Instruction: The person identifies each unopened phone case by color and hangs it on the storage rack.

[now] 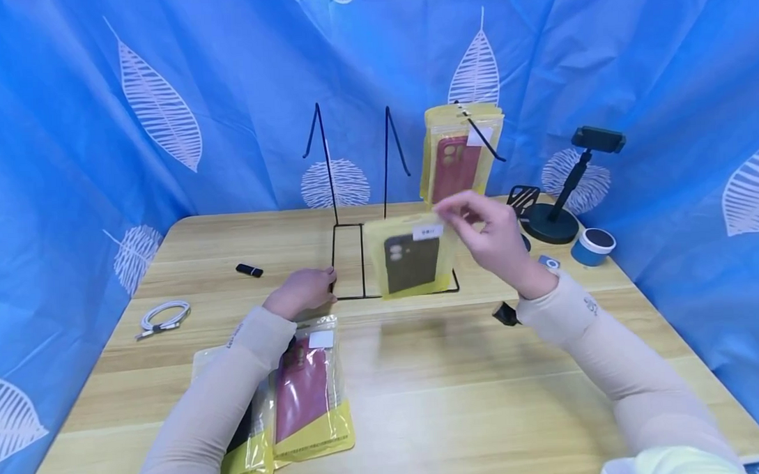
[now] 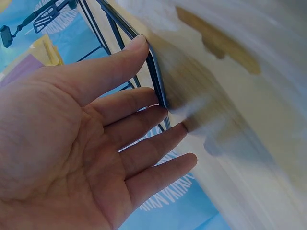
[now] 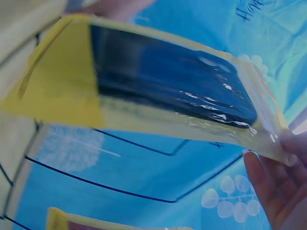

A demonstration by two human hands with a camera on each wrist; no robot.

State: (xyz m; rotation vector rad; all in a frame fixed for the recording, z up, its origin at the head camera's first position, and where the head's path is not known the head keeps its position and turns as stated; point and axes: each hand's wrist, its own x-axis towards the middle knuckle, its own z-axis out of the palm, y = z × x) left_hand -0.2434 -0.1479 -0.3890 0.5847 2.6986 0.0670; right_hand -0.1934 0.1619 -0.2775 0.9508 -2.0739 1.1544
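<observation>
My right hand (image 1: pixel 489 240) pinches the top edge of a yellow-edged clear pouch with a dark phone case (image 1: pixel 412 264) inside. This packaged case hangs in front of the black wire display rack (image 1: pixel 363 258), overlapping its base in the head view. My left hand (image 1: pixel 302 292) is at the rack's left base wire; in the left wrist view its thumb and fingertips (image 2: pixel 136 44) touch the wire, the fingers mostly straight. Packaged cases with a red one in front (image 1: pixel 455 168) hang from the rack's right hook. More packaged cases (image 1: pixel 306 386) lie by my left forearm, partly hidden under it.
A coiled white cable (image 1: pixel 165 315) and a small black stick (image 1: pixel 249 270) lie on the left of the table. On the right stand a phone stand (image 1: pixel 551 220) and a blue round container (image 1: pixel 593 247). A small black object (image 1: pixel 505 314) lies near my right wrist.
</observation>
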